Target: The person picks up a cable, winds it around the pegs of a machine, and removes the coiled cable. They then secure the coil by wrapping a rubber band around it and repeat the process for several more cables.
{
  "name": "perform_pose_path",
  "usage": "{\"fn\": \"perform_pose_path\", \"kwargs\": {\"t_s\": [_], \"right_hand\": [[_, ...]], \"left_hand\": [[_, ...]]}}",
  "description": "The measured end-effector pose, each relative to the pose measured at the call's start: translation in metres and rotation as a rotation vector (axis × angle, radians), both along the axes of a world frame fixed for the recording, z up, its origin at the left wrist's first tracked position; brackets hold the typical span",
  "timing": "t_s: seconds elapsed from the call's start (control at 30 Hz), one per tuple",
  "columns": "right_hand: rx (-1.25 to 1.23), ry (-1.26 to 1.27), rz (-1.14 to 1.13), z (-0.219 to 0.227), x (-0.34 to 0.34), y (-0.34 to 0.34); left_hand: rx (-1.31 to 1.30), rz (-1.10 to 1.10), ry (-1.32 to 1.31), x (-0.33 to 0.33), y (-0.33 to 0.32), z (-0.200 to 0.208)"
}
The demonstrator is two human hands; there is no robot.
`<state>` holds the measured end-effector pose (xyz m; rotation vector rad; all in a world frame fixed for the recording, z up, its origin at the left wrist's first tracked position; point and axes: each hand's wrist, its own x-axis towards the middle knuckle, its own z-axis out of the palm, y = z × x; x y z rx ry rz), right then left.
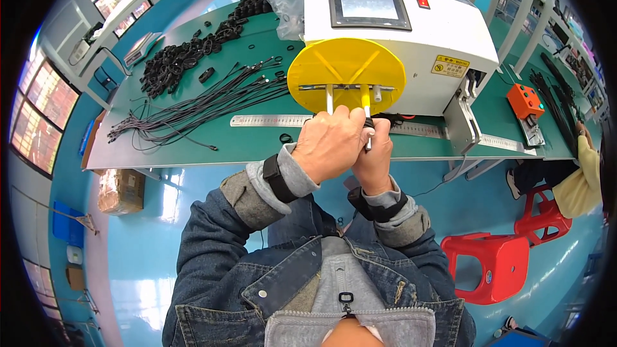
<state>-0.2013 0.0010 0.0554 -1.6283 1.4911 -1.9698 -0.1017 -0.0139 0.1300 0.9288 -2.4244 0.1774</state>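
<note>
Both my hands are together just in front of the yellow disc (347, 64) of a white winding machine (398, 45). My left hand (328, 143) is closed, its knuckles up by the disc's white peg (330, 97). Pressed against it, my right hand (375, 157) is closed too, below the yellow peg (366, 97). A bit of black cable (369, 123) shows between the hands, and a silver tip (368, 144) sticks down there. My fingers hide most of the cable. Behind them, a steel ruler (270, 121) lies along the green table.
Loose black cables (205, 103) fan out at left, with a heap of coiled cables (170, 67) beyond. An orange button box (526, 101) stands at right. Red stools (491, 266) are on the floor at right, near a person in a yellow sleeve (578, 186). A carton (121, 191) sits at left.
</note>
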Motion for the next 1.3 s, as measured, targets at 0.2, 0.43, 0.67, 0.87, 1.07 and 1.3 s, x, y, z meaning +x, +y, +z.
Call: {"fn": "perform_pose_path", "kwargs": {"t_s": [0.2, 0.43, 0.67, 0.87, 1.07, 1.3], "right_hand": [[0.110, -0.039, 0.030, 0.005, 0.009, 0.045], [0.179, 0.196, 0.179, -0.022, 0.001, 0.037], [0.181, 0.180, 0.373, -0.046, 0.016, 0.036], [0.251, 0.204, 0.446, -0.064, 0.013, 0.029], [0.275, 0.203, 0.413, -0.079, 0.006, 0.029], [0.402, 0.775, 0.434, -0.073, -0.002, 0.046]], "left_hand": [[0.006, 0.070, -0.026, 0.006, 0.044, -0.004], [0.312, 0.098, 0.095, 0.032, 0.057, -0.041], [1.695, -0.099, 0.900, 0.069, 0.027, -0.069], [1.807, -0.072, 0.257, 0.072, 0.008, -0.056], [1.866, 0.034, 0.373, 0.054, 0.016, -0.063], [1.163, -0.088, -0.343, 0.052, 0.026, -0.087]]}}
